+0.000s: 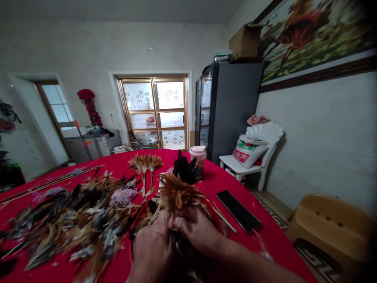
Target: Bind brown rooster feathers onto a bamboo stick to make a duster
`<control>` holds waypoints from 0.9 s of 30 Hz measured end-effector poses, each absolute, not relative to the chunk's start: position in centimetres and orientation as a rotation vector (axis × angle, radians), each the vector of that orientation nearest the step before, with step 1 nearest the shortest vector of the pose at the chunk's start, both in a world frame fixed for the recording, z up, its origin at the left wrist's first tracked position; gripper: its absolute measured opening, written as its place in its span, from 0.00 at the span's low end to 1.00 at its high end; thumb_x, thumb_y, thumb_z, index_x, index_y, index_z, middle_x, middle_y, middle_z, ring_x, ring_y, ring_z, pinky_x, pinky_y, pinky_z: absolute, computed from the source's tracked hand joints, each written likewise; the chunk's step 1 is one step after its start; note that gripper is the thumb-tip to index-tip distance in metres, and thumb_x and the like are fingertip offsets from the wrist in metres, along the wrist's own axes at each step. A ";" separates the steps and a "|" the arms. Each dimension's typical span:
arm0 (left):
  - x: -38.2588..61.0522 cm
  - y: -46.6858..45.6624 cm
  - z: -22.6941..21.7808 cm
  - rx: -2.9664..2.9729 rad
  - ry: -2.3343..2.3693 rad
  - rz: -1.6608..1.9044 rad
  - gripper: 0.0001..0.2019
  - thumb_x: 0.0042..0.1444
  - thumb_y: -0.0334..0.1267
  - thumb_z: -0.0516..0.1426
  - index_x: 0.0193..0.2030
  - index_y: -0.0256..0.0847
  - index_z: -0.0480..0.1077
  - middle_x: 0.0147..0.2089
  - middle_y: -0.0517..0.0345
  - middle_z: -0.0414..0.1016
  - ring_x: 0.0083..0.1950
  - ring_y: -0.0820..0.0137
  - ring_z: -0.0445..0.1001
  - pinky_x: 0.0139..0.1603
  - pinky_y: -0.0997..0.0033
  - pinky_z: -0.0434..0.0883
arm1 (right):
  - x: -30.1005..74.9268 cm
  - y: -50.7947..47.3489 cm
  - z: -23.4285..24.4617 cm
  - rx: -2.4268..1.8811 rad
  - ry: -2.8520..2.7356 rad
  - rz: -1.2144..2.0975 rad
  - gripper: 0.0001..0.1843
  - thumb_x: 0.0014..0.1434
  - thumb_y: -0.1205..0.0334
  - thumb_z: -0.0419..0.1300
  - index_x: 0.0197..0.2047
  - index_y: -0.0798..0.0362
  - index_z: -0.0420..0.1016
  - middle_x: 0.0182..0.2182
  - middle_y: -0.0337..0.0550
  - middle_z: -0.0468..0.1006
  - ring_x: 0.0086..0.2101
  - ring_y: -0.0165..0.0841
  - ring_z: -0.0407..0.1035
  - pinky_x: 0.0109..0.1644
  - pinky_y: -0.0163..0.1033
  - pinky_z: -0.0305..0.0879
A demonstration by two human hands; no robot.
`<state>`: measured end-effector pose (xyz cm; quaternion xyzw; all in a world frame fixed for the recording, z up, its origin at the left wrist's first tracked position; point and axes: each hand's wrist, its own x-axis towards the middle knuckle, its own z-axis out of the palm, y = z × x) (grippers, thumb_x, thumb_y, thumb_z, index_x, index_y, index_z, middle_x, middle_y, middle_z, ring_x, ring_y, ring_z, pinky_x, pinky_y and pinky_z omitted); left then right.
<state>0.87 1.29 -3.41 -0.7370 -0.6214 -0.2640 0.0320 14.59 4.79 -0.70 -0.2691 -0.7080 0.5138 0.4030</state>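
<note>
My left hand [151, 251] and my right hand [194, 232] meet at the near edge of the red tablecloth [259, 243], both closed around a bunch of brown feathers [178, 192]. A thin green stick [225, 220] pokes out to the right of my right hand. Black feathers [183, 169] rise just beyond the bunch. To my left lies a large heap of loose brown and black feathers [73, 224], with a tangle of lilac rubber bands [123, 197] at its edge. Two small tan feather bundles on green sticks [145, 164] lie farther back.
A black phone [238, 210] lies on the cloth to the right, and a lidded cup [198, 155] stands at the back. Long thin sticks [50, 185] lie at the left. A yellow stool [330, 224], a white chair holding a sack [250, 151], and a dark refrigerator [232, 106] stand nearby.
</note>
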 end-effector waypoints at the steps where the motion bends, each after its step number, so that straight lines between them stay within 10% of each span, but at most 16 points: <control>1: 0.9 1.3 -3.5 -2.261 -1.910 -0.802 0.07 0.57 0.34 0.48 0.38 0.40 0.66 0.23 0.50 0.76 0.24 0.56 0.76 0.23 0.66 0.58 | 14.5 4.9 -0.7 -0.695 -1.766 1.312 0.06 0.50 0.67 0.50 0.24 0.56 0.66 0.23 0.37 0.68 0.27 0.28 0.62 0.34 0.31 0.61; 14: 1.1 1.2 -4.9 -2.222 -1.514 -0.753 0.38 0.51 0.24 0.46 0.67 0.34 0.31 0.54 0.35 0.67 0.36 0.64 0.76 0.34 0.68 0.71 | 15.5 6.0 0.4 -0.783 -1.695 1.347 0.17 0.56 0.49 0.54 0.35 0.55 0.74 0.33 0.43 0.75 0.38 0.36 0.68 0.44 0.38 0.64; 24: 0.9 0.8 -3.5 -2.443 -1.732 -1.531 0.20 0.57 0.35 0.48 0.57 0.40 0.64 0.54 0.42 0.70 0.50 0.57 0.72 0.45 0.63 0.67 | 16.2 6.9 0.0 -1.169 -1.854 1.183 0.18 0.56 0.51 0.50 0.28 0.54 0.73 0.26 0.40 0.72 0.31 0.33 0.65 0.33 0.33 0.60; 27: 0.3 1.1 -2.1 -2.355 -2.019 -2.152 0.13 0.57 0.45 0.51 0.39 0.41 0.73 0.36 0.52 0.77 0.38 0.62 0.74 0.39 0.68 0.68 | 16.6 6.7 0.0 -1.052 -1.977 1.186 0.17 0.57 0.52 0.49 0.31 0.53 0.75 0.28 0.40 0.74 0.33 0.34 0.66 0.33 0.33 0.61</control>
